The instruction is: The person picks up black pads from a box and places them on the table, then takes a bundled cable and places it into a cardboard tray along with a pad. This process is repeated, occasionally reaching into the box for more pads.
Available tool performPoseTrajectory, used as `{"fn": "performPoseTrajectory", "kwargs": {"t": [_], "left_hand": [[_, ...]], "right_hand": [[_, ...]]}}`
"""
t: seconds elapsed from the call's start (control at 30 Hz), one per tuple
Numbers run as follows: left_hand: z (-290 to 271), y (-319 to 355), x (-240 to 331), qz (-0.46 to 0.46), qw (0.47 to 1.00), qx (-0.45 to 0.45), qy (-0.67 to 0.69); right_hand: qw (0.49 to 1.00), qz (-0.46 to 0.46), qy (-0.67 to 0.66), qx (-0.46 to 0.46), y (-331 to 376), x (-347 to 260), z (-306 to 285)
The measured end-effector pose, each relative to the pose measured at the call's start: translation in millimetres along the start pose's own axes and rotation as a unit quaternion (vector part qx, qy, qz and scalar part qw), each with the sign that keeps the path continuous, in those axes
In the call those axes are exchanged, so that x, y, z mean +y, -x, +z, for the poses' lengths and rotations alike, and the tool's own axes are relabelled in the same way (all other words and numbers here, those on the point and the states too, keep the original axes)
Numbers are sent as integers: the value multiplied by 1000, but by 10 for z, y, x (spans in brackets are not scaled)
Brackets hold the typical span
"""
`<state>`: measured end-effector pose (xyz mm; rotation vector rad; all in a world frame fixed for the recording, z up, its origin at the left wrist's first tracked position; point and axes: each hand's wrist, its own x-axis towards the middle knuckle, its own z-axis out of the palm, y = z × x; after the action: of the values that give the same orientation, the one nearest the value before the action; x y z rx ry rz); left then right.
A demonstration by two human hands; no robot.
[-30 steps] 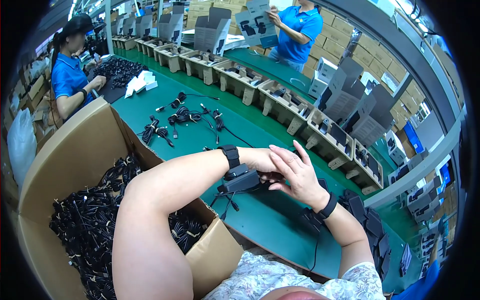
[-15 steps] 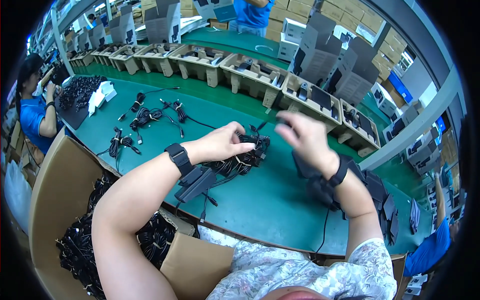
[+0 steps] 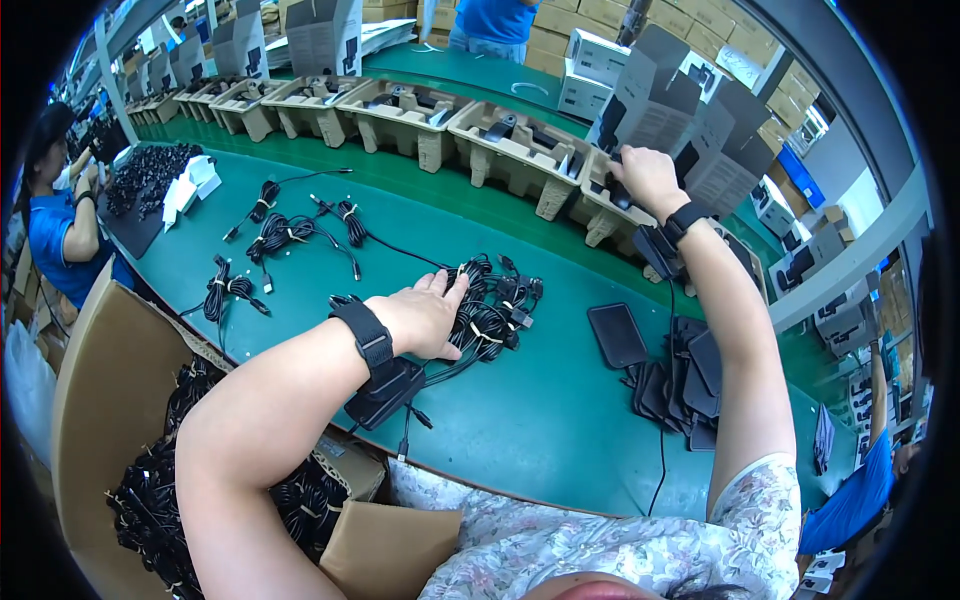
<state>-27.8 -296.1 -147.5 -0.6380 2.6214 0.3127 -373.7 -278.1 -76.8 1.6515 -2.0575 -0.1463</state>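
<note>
My left hand (image 3: 422, 312) lies flat, fingers stretched out, at the left edge of a pile of tied black cables (image 3: 487, 325) on the green table. Beside that wrist, partly behind it, is a black box-shaped device (image 3: 385, 397). My right hand (image 3: 652, 182) reaches over the far side, fingers closed at a moulded cardboard tray (image 3: 598, 222). A small dark piece shows at its fingertips, too hidden to name. Just below the fingers a dark rounded device (image 3: 622, 196) sits in the tray. A black flat pad (image 3: 617, 335) lies beside a heap of similar pads (image 3: 690, 385).
Several more trays (image 3: 400, 122) line the back, with upright printed boxes (image 3: 325, 40) behind. Loose cable bundles (image 3: 285, 232) lie at left. An open carton (image 3: 130, 350) full of cables stands under my left arm. A co-worker in blue (image 3: 62, 225) sits at far left.
My right hand has moved away and right, from above the table to the tray, uncovering the pads. My left hand has come nearer and left, its fingers flattening beside the cables.
</note>
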Motion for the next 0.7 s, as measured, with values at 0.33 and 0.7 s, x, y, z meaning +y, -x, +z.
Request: {"fn": "performPoseTrajectory", "kwargs": {"t": [0.33,0.7], "left_hand": [[-47,-18,-35,-6,1000,-3,5],[-38,-53,-55,-9,1000,-21,-3]], "right_hand": [[986,119,-114,8,-403,-76,624],[951,146,-271,3,-327,-50,652]]}}
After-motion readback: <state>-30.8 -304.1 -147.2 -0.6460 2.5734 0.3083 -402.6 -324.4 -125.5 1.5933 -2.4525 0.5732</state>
